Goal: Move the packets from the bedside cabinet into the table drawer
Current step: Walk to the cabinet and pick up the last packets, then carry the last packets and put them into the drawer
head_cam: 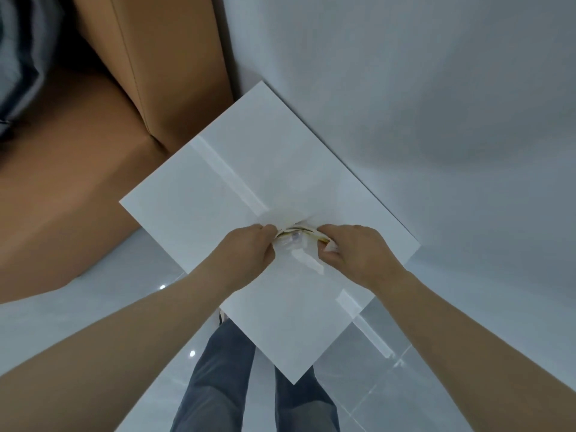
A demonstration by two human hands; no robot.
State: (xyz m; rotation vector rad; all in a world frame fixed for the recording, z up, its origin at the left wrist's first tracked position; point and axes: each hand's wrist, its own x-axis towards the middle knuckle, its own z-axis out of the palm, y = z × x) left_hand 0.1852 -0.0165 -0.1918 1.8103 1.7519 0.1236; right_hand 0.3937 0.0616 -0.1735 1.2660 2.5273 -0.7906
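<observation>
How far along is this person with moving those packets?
Early on. Done: the packets look gathered into one bunch, and no others show on the white bedside cabinet. In hand: the left hand and right hand grip that bunch at the cabinet top. Left: carrying it to the table drawer, which is not in view.

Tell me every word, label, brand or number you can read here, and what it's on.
No text is readable in this view.
Bundle of small white packets with yellow and dark markings, gripped by the left hand and right hand: print too blurred to read.
Glossy white square cabinet top: no lettering, only reflections.
Tan padded bed frame: no label shows.
</observation>
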